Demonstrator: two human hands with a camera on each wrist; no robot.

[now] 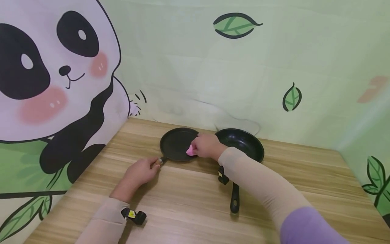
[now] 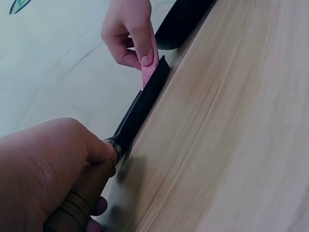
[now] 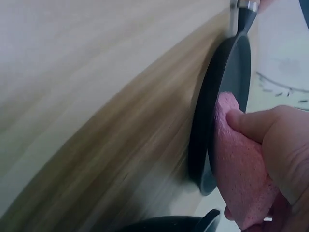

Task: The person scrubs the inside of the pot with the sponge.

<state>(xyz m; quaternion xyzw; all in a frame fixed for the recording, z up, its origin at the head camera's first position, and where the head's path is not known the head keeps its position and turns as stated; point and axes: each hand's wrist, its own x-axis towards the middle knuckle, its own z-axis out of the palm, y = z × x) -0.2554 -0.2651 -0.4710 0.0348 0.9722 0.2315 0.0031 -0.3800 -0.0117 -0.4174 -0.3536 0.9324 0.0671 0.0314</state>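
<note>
A shallow black flat pan (image 1: 175,144) with a wooden handle lies on the table near the back wall. My left hand (image 1: 141,172) grips that handle (image 2: 79,200), thumb along its top near the metal collar. In my right hand (image 1: 208,145) is a pink sponge (image 3: 241,166), pinched between thumb and fingers. The sponge's lower edge meets the inside of the flat pan near its right rim, as the right wrist view shows. Beside the right forearm stands a deeper black frying pan (image 1: 243,140), partly covered by the sleeve.
The frying pan's black handle (image 1: 235,200) points toward the front of the wooden table (image 1: 189,203). A pale green wall cloth (image 1: 182,67) printed with a panda and leaves rises right behind both pans and along the sides.
</note>
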